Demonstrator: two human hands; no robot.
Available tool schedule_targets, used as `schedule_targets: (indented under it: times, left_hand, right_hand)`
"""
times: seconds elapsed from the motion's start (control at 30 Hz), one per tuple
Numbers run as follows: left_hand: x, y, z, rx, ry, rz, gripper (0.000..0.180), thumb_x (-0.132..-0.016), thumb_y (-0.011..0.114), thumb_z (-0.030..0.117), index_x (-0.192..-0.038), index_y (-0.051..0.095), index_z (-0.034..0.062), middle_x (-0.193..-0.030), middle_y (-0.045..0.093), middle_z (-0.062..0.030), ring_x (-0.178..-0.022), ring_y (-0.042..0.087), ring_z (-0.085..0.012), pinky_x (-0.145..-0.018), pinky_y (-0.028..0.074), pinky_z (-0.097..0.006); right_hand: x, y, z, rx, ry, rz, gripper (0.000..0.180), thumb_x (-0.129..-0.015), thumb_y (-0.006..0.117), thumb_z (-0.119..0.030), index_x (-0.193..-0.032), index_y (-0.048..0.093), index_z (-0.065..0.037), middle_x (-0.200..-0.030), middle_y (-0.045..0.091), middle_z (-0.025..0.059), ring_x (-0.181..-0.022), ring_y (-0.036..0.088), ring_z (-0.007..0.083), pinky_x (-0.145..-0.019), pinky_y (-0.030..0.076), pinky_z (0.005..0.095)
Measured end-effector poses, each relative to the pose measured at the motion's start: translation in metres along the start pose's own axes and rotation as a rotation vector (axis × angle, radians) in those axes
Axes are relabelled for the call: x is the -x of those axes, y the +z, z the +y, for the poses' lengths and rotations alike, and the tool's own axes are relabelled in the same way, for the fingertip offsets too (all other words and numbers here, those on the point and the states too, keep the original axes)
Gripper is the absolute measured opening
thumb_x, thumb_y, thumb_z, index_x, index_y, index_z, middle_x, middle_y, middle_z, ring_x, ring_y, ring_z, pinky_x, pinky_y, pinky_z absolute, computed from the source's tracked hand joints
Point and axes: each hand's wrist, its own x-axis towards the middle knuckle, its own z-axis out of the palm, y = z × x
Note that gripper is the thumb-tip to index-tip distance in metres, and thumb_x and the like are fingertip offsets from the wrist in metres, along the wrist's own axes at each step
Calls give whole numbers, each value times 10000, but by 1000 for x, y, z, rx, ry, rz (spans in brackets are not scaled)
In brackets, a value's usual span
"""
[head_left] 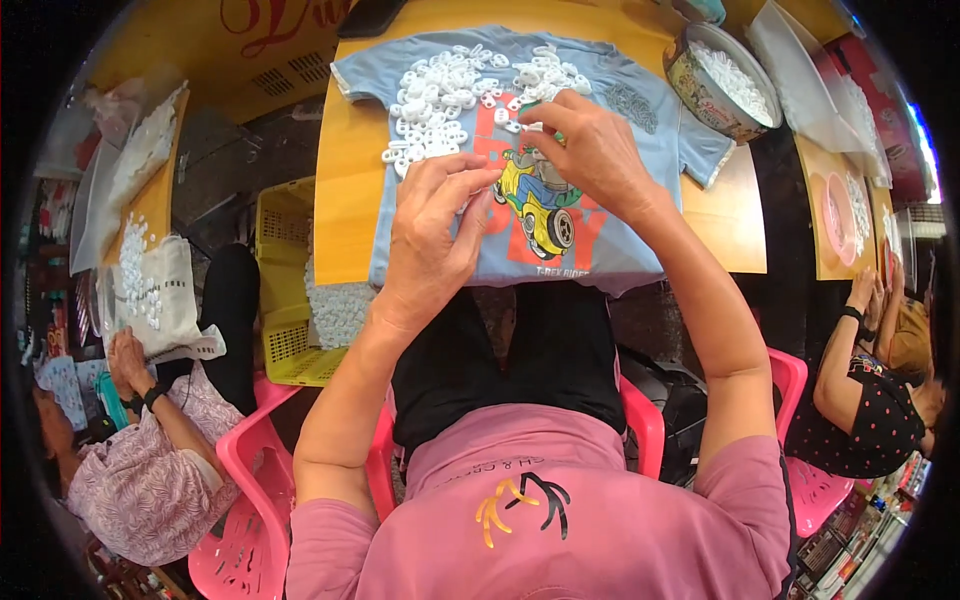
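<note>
A grey-blue T-shirt (620,250) with a printed vehicle picture lies spread on the table in front of me. Loose white oval plastic pieces with small holes (440,90) are heaped on its upper left part, and a smaller pile (545,72) sits to the right of that heap. My right hand (592,150) is over the middle of the shirt, its thumb and fingers pinching a small white plastic piece (534,127). Left of it, my left hand (437,222) is raised below the larger heap with fingers and thumb drawn together. Whatever they may hold is hidden.
A round tin (680,70) filled with white pieces stands at the table's (735,215) right. Yellow plastic baskets (285,225) are below the left edge, by a bag of white pieces (340,312). People sit at tables on both sides, on pink chairs (250,500).
</note>
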Motion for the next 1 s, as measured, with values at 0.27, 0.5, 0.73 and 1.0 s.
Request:
schedule_targets:
  times: [0.27, 0.5, 0.73, 1.0]
  left_hand:
    - [-1, -1, 2, 3, -11, 23, 191, -808, 646, -26, -991, 666, 25, -1020, 629, -111, -970, 575, -283, -830, 457, -356]
    - [-3, -8, 4, 180, -170, 64, 173, -848, 624, -20, -1015, 659, 12, -987, 629, -107, -906, 618, -219, -772, 491, -314]
    - [-9, 7, 11, 441, -164, 197, 229, -848, 632, -46, -1070, 637, 9, -959, 626, -97, -791, 633, -171, -678, 514, -272]
    - [-3, 10, 15, 45, 203, 135, 267, -773, 683, -107, -1004, 634, 17, -925, 621, -118, -780, 620, -243, -667, 510, -322]
  right_hand:
    - [-23, 7, -9, 175, 18, -89, 180, -828, 672, -258, -936, 713, -120, -893, 631, 100, -849, 640, 319, -713, 498, 420]
    - [-16, -1, -15, -428, 219, -142, 230, -842, 691, -261, -926, 683, -47, -779, 624, 40, -685, 601, 157, -637, 474, 299]
    - [18, -26, -47, -1312, 567, -253, 214, -889, 694, -270, -939, 654, -67, -736, 548, -53, -609, 472, 28, -546, 369, 178]
    - [45, -27, -45, -1522, 734, -357, 175, -926, 623, -223, -885, 615, -53, -654, 521, -22, -535, 452, 51, -473, 384, 215]
